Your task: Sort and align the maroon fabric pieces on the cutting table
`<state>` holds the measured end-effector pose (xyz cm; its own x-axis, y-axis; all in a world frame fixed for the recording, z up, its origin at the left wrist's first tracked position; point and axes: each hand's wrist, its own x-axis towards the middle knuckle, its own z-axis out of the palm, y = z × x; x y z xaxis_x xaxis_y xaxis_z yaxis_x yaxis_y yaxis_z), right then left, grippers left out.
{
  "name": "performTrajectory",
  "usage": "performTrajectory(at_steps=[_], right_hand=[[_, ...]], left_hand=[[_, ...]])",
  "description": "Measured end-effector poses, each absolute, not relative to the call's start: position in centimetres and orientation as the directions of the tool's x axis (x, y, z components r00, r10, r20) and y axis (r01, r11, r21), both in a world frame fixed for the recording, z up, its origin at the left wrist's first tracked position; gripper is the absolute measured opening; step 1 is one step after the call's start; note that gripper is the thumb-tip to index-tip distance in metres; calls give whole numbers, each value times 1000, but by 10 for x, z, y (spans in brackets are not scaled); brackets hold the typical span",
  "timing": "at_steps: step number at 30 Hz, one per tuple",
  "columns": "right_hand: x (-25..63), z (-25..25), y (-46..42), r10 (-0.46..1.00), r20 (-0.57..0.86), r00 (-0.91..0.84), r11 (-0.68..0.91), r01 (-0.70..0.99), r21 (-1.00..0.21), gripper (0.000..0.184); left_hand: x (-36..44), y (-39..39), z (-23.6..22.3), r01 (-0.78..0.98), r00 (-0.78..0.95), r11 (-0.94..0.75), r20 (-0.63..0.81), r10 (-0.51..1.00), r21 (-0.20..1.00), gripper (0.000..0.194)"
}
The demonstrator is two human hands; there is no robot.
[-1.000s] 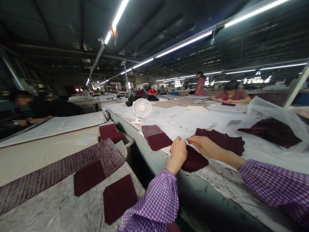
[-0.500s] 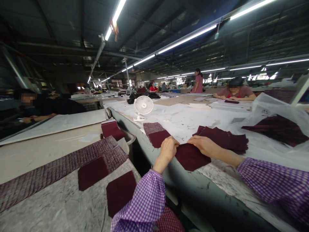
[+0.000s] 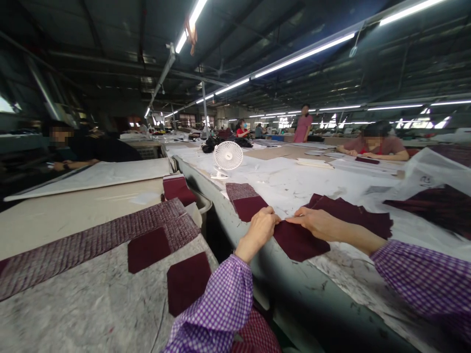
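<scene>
My left hand (image 3: 260, 229) pinches the near left edge of a dark maroon fabric piece (image 3: 300, 241) lying on the white worktable (image 3: 294, 184). My right hand (image 3: 318, 223) rests on the same piece's far edge, fingers stretched and pressing on it. Behind my right hand lies a fanned stack of maroon pieces (image 3: 353, 213). Just left of my left hand sits another maroon piece on a checked patch (image 3: 247, 202). Both arms wear purple checked sleeves.
A small white fan (image 3: 227, 157) stands further back on the table. On the left table lie two maroon squares (image 3: 149, 248) and a checked strip (image 3: 91, 242). A plastic bag of maroon cloth (image 3: 434, 196) sits at right. Other people work at tables behind.
My left hand slid left along the fabric edge and then closed toward my right hand again. The view has swung slightly left.
</scene>
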<state>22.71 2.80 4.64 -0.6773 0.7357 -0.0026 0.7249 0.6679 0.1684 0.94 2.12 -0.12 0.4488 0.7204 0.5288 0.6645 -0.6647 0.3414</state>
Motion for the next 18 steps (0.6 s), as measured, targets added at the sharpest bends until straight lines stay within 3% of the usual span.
performTrajectory(at_steps=[7, 14, 18], right_hand=[[214, 64, 23, 750, -150, -644, 658, 705, 264, 55], [211, 67, 21, 711, -162, -684, 699, 663, 267, 58], [205, 67, 25, 669, -141, -730, 734, 617, 284, 58]], left_hand=[[-1, 21, -5, 672, 409, -645, 544, 733, 365, 19], [-16, 22, -12, 592, 351, -647, 569, 743, 480, 17], [-18, 18, -14, 588, 355, -668, 597, 719, 455, 19]])
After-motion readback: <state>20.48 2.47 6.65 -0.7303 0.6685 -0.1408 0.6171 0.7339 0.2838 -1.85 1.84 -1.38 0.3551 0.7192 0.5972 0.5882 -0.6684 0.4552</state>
